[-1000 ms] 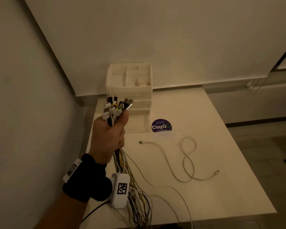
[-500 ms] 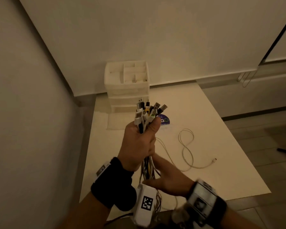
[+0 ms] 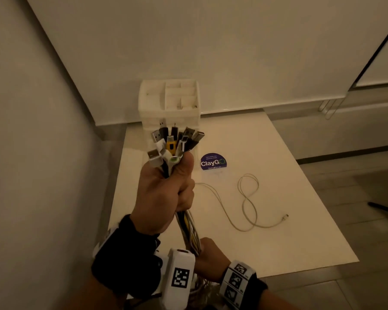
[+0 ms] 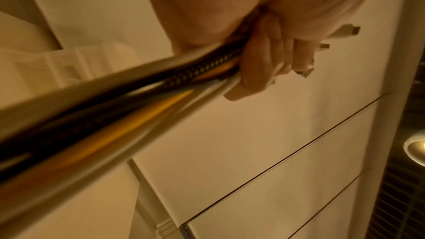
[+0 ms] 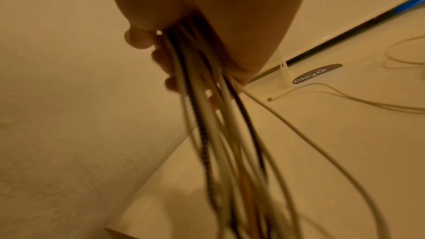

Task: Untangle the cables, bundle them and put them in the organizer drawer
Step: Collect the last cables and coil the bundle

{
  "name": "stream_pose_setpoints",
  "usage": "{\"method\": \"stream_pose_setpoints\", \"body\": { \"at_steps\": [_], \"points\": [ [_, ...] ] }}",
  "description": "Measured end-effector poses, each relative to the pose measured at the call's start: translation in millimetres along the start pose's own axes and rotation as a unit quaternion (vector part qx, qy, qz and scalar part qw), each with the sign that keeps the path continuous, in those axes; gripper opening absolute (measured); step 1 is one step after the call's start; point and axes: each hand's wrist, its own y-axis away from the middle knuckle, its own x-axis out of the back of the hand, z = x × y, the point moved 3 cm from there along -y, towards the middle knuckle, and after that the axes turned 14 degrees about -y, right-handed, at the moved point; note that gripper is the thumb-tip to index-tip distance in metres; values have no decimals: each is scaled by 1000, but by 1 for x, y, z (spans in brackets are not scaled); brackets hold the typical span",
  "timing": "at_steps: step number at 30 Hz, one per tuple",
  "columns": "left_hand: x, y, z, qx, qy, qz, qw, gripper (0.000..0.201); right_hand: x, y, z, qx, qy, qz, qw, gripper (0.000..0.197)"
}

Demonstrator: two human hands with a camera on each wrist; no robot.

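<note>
The white table [image 3: 267,231] carries the white drawer organizer [image 3: 168,101] at its far edge and one loose white cable [image 3: 248,204]. Above it, the left hand [image 3: 164,193] fists the cable bundle [image 3: 188,227] upright, plugs fanned on top. Directly below along the vertical strands, the right hand [image 3: 207,253] curls around them, its fingers [image 5: 161,57] wrapped behind.

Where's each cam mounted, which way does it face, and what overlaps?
Head: worn on the head, looking down at the table; left hand grips the cable bundle, right hand below it.
Left wrist: faces along the left hand toward wall panels.
Right wrist: looks along the right hand holding cables.
Shared: head and right wrist show the ClayGo sticker.
</note>
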Motion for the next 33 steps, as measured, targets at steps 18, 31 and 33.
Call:
{"method": "stream_pose_setpoints", "body": {
  "at_steps": [18, 31, 33],
  "points": [
    [17, -12, -34, 157, 130, 111, 973, 21, 125, -74, 5, -205, 225, -145, 942, 68],
    [27, -9, -44, 144, 133, 186, 963, 24, 134, -166, 41, -229, 269, 131, 926, 48],
    [26, -11, -47, 150, 133, 202, 959, 25, 129, -161, 46, -232, 219, 106, 942, 34]
  ]
}}
